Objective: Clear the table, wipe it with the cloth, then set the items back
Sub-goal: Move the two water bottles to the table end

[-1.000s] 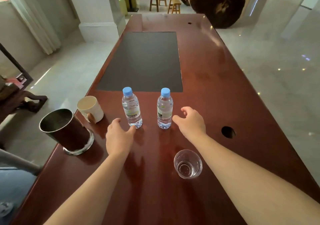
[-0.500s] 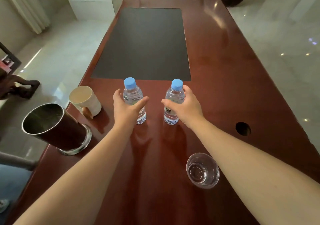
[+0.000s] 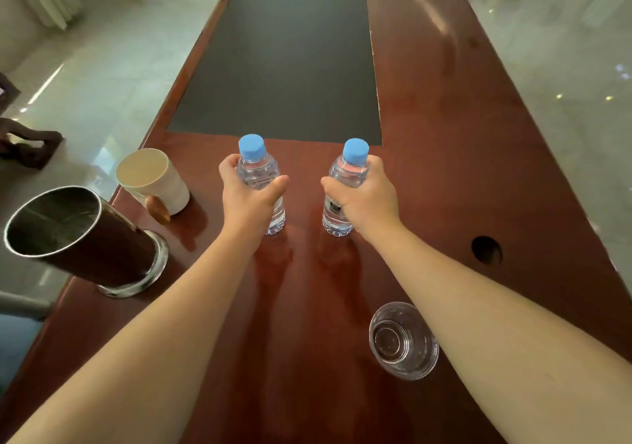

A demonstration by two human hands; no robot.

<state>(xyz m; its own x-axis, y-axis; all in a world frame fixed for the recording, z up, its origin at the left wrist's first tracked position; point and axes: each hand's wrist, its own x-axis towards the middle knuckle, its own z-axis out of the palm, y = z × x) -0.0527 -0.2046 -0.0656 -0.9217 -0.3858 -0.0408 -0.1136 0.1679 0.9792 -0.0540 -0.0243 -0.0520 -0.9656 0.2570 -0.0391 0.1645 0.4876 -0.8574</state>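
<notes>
I see both hands wrapped around bottles standing upright on the table [image 3: 444, 156]. The left hand [image 3: 244, 200] closes on the left bottle [image 3: 258, 169], thumb across the front, so most of its label is covered and only the blue cap, shoulder and ribbed base show. The right hand [image 3: 364, 200] closes on the right bottle [image 3: 347, 173] the same way; a strip of label peeks out below the thumb, too small for me to read. Whether either base still touches the wood or is just off it, I cannot tell; reflections sit right under both.

I take the dark mat [image 3: 284, 57] as landmark. Both bottles stand just nearer to me than its near edge, side by side and apart. The far end of the mat is cut off by the top of the frame.

Left of the mat's near corner, at the table edge, stands a cream mug [image 3: 154, 180] with a brown handle facing me; its inside looks pale and I cannot make out any contents. Nearer still along that edge sits a metal cup [image 3: 78, 238] on a glass coaster [image 3: 150, 272]; its inside is dark.

Well nearer than the mat, beside my right forearm, is a clear glass [image 3: 402, 341], partly overlapped by the arm. A round hole [image 3: 486, 250] shows in the table to the right.

No cloth shows in this view.
</notes>
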